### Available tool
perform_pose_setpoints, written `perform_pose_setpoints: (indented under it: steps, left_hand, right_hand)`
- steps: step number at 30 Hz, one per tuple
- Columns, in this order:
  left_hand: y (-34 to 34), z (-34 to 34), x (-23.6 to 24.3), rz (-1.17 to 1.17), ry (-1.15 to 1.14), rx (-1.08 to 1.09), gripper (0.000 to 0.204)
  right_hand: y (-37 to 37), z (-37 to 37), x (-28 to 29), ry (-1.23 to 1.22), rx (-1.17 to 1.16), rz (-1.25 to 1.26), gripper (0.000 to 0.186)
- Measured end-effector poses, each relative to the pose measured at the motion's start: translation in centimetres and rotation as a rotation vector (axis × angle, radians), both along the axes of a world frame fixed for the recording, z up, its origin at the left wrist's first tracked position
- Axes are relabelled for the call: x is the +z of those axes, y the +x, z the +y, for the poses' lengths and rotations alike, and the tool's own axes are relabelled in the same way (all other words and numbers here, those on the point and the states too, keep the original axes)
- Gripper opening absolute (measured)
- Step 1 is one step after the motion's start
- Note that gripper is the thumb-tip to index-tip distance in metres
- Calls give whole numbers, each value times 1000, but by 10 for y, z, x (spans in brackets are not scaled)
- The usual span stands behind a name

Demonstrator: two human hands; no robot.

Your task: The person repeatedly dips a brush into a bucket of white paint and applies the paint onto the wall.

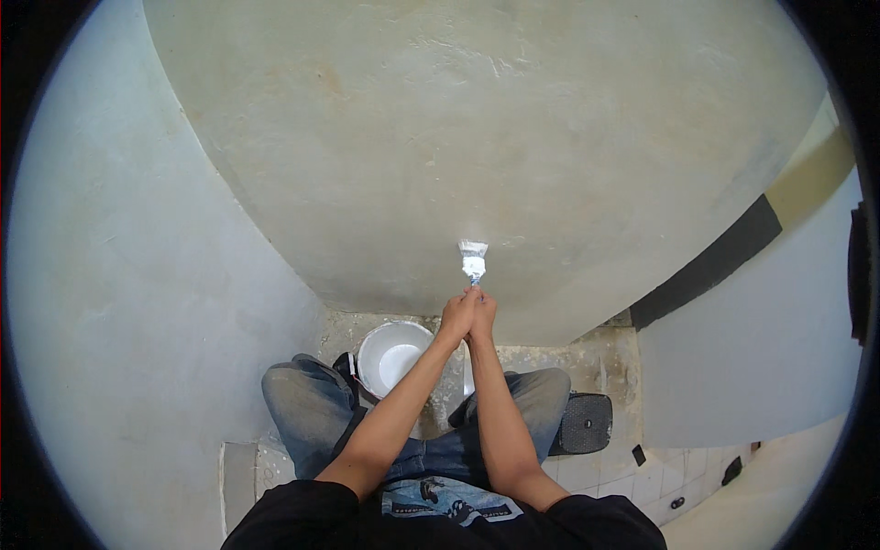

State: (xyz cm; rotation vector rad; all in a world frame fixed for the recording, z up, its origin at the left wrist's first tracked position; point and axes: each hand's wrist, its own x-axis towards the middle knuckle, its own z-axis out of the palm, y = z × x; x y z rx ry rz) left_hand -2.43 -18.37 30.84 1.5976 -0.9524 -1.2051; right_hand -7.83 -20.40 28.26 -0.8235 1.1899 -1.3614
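Observation:
Straight ahead of me, a paintbrush (473, 263) coated in white has its bristles against the lower part of the beige-grey wall (513, 137). My left hand (456, 318) and my right hand (484, 318) are closed together around its handle, side by side with both arms stretched forward. Most of the handle is hidden inside the fingers. A white bucket (367, 353) with white paint in the bottom stands on the floor, left of my forearms and between my knees. The wall around the bristles shows a faint whitish patch.
A pale wall (137, 275) meets the front wall at the left corner. The floor (605, 362) is speckled with paint. Beside my right leg sits a dark textured stool or box (587, 423). To the right are a dark grey strip (715, 261), another pale wall (761, 339) and small black items on tiles.

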Motion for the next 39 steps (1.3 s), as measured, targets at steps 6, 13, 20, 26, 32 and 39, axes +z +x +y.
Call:
perform_pose_setpoints:
  steps: [6, 13, 20, 26, 32, 39]
  left_hand:
    - [-6, -7, 90, -3, -200, -24, 62]
    - [0, 9, 203, 20, -445, -77, 51]
    - [-2, 10, 112, -40, -416, 15, 54]
    - [24, 11, 19, -166, -82, 12, 57]
    - [34, 13, 89, -96, -166, 35, 55]
    - [52, 22, 239, -47, -498, 73, 48]
  right_hand:
    - [-13, -8, 94, -62, 74, 23, 21]
    - [-10, -3, 204, -371, 109, -60, 26]
    - [-1, -6, 97, -281, 33, 41, 24]
    - [24, 10, 24, 62, 100, -149, 20]
    - [32, -2, 75, -82, 193, -160, 22]
    - [50, 7, 252, -346, 258, -164, 27]
